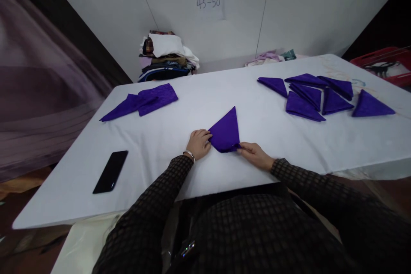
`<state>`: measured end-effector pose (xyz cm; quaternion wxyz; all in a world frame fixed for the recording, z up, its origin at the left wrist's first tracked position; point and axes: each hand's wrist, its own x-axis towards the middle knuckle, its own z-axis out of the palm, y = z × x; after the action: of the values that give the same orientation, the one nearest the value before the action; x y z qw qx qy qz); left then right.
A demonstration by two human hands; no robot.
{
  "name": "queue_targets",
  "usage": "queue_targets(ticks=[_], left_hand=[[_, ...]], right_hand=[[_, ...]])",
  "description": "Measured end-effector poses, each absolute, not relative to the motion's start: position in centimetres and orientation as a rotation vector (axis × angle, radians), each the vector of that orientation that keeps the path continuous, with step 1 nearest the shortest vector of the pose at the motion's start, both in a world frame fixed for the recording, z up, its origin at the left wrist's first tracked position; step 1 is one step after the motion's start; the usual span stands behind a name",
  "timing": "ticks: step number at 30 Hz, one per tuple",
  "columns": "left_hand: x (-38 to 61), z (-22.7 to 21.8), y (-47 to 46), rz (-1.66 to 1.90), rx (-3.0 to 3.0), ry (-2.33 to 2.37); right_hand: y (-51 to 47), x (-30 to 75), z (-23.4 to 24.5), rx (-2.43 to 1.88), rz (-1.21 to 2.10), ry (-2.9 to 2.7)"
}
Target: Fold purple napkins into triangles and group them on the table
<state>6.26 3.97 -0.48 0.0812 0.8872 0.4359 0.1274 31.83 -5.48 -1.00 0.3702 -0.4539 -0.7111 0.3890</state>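
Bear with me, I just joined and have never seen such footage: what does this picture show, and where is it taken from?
There is no machine here, only a person's two bare hands. The single picture comes from a camera worn on that person's head, looking forward and down. On the white table, the left hand touches the left side of a purple cloth, while the right hand pinches its near right corner. Folded triangles lie to the right, more fabric to the far left, and a phone nearer on the left.

Folded purple cloth (226, 131) (far end pointed)
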Motion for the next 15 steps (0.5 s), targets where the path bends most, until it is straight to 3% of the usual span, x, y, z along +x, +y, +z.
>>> queue_targets(ticks=[15], left_hand=[[5.2, -0.7, 3.1, 0.266, 2.578, 1.251]], right_hand=[[-4.2, 30.5, 1.6, -1.183, 1.303, -1.280]])
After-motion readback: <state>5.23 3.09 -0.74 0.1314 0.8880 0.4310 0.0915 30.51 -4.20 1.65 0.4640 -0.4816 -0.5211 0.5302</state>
